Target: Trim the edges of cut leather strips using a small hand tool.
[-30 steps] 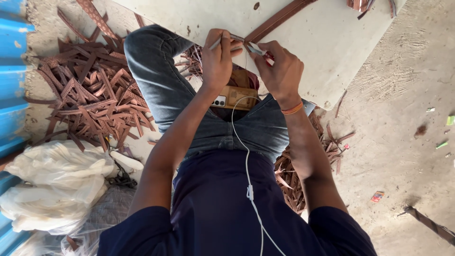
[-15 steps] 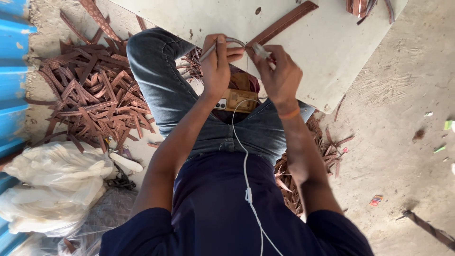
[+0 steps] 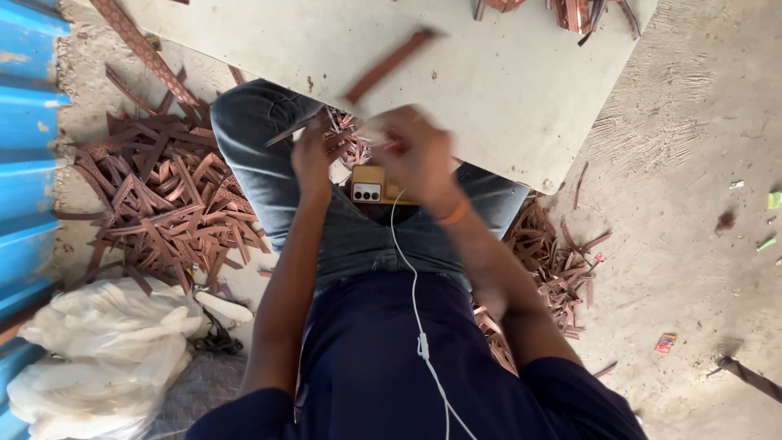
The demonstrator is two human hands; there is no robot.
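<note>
My left hand [image 3: 314,156] is over my lap and pinches a thin copper strip [image 3: 287,134] that sticks out to the left. My right hand [image 3: 417,155] is close beside it, blurred by motion, with its fingers curled on a small reddish copper piece [image 3: 394,147]. Both hands hover above a phone [image 3: 371,186] lying on my jeans, with a white earphone cable [image 3: 411,277] running down from it. One long copper strip [image 3: 389,65] lies on the pale board [image 3: 505,98] just beyond my hands.
A large heap of copper strips [image 3: 163,204] covers the ground at left, and a smaller heap [image 3: 554,261] lies at right. White plastic bags [image 3: 98,350] sit at lower left beside a blue corrugated sheet [image 3: 24,163]. More strips [image 3: 570,12] rest at the board's far edge.
Both hands have come down from over the board edge towards my lap. The long thin strip they held between them is now seen only in my left hand. The right hand is moving fast.
</note>
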